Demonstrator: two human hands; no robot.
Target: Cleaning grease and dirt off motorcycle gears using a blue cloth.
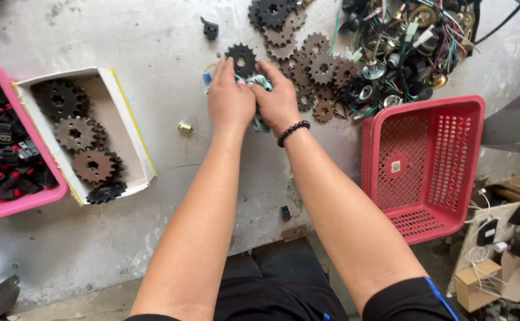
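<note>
On the far left of the grey, scuffed metal tabletop (153,35) sits a pink plastic tub (16,205) of black and red parts, and just beside it a shallow white cardboard box (126,128) holding a row of rusty and dark toothed sprockets.

The left hand (229,98) lies near the middle of the tabletop, its grip curled and narrow, fingertips pressed on the lower edge of a black flat steel sprocket (241,58). That sprocket lies flat, straight ahead of both hands, just beyond the fingertips, with no long axis to speak of.

The right hand (279,101), with a black bead bracelet (293,131) at the wrist, touches the left and is closed on a crumpled pale teal cloth (260,83) bunched between them; its fingers reach the same sprocket, so both hands are about equally near.

Further right lie a heap of rusty brown sprockets (313,65), a tangle of coloured wires (414,41), and an empty red plastic mesh basket (426,166).
</note>
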